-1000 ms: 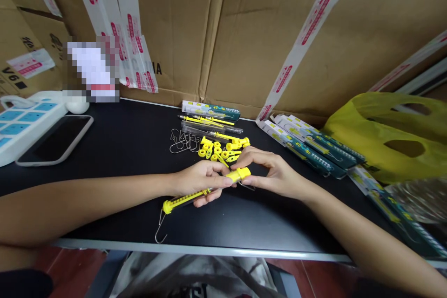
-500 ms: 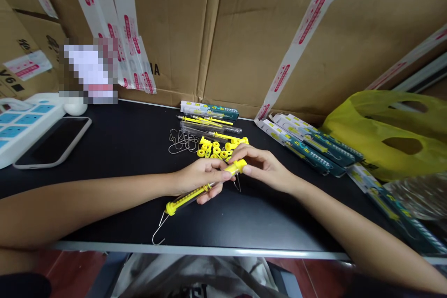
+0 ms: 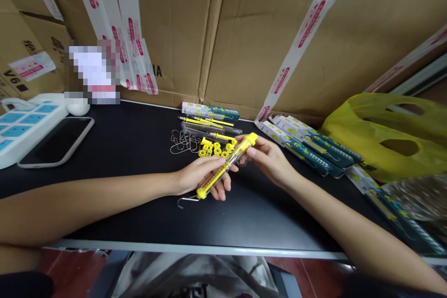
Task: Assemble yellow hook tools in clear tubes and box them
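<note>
We hold the scale [image 3: 220, 174] tilted above the table [image 3: 272, 223]: left hand's [image 3: 195, 174] fingers gripping its middle, right hand's [image 3: 270, 158] fingers pinching near the upper cap [image 3: 251, 138], probably for steadiness. Loose yellow parts [image 3: 217, 151] lie beyond, seemingly for easy reach.

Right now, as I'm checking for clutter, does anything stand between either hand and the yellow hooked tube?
Nothing visible does: the left hand holds the yellow hooked tube, the right hand its far end. Loose yellow parts lie beyond on the table.

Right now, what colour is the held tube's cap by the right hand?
Yellow cap; the head view shows it best.
</note>
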`<state>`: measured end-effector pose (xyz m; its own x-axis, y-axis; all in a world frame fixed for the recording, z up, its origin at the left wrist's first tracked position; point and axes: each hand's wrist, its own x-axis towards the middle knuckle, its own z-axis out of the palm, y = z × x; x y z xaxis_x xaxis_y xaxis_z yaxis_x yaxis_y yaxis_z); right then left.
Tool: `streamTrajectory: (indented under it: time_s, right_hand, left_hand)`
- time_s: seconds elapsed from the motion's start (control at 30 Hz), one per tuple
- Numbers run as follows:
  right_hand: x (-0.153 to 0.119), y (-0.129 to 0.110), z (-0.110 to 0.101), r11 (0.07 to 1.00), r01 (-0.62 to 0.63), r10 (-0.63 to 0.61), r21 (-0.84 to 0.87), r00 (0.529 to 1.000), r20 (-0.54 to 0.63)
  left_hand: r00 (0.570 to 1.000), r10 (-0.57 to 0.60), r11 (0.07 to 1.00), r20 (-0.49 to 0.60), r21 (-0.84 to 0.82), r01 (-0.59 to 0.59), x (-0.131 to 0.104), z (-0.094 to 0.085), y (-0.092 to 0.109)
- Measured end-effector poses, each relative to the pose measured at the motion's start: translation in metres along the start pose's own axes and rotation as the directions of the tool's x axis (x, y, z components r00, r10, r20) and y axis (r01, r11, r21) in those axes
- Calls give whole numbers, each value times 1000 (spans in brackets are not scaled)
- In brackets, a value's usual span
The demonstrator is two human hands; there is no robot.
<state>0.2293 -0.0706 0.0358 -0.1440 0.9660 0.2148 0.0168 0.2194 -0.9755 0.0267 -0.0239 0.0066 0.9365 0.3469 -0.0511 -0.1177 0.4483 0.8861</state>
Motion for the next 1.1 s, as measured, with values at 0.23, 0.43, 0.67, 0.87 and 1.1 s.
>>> streamTrajectory:
  time_s: [0.23, 0.43, 0.67, 0.87, 1.1]
  right_hand:
    - [10, -2, -13, 979, -44, 79, 201, 983, -165]
    - [3, -3, -2, 979, -94, 116, 179, 987, -114]
    - [1, -8, 0, 978, -83, 107, 192, 987, -120]
    - [4, -13, -8, 988, 19, 19, 151, 970, -244]
    - [7, -15, -14, 993, 16, 26, 116, 935, -353]
  left_hand:
    - [998, -55, 996, 44, 65, 52, 0, -1, 2]
    - [999, -27, 986, -36, 166, 32, -2, 6, 4]
    - [998, -30, 975, -62, 217, 43, -3, 9, 5]
    - [995, 89, 931, -42, 359, -68, -5, 11, -4]
    - [980, 199, 736, -24, 664, -133, -12, 16, -10]
